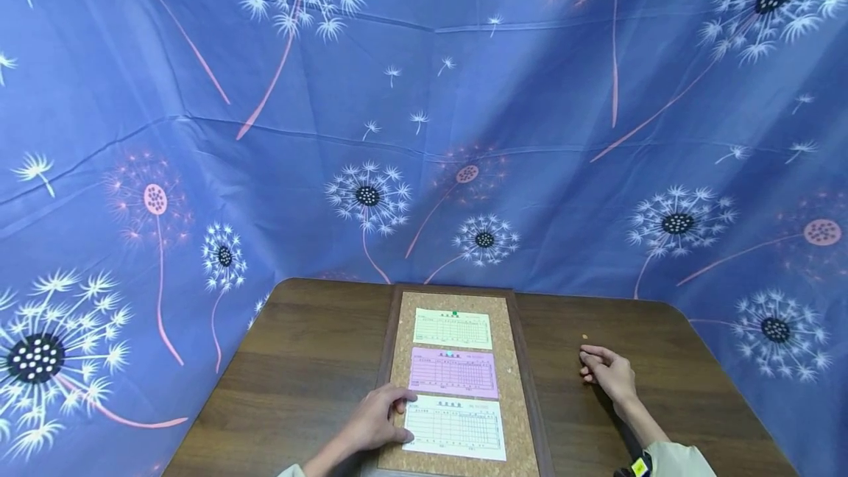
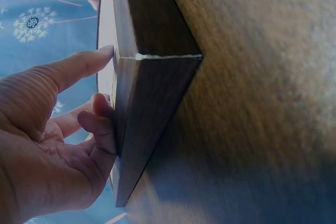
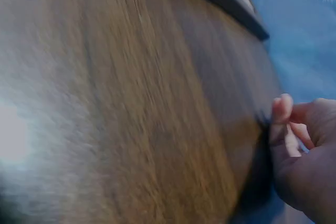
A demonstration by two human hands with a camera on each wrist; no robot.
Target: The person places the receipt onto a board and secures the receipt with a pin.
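A white printed form lies lowest on a framed cork board. My left hand rests at its left edge, with the thumb at the lower corner and the index finger at the upper one. In the left wrist view, the left hand's other fingers bend beside the wooden frame. Over the table on the right, my right hand has thumb and fingertips drawn together. Whether they pinch something is hidden. Just beyond them lies a tiny yellowish piece, too small to identify.
Above the white form are a purple form with a teal pin and a pale green form with a green pin. The board lies on a brown wooden table. Blue dandelion-print cloth hangs behind and beside it.
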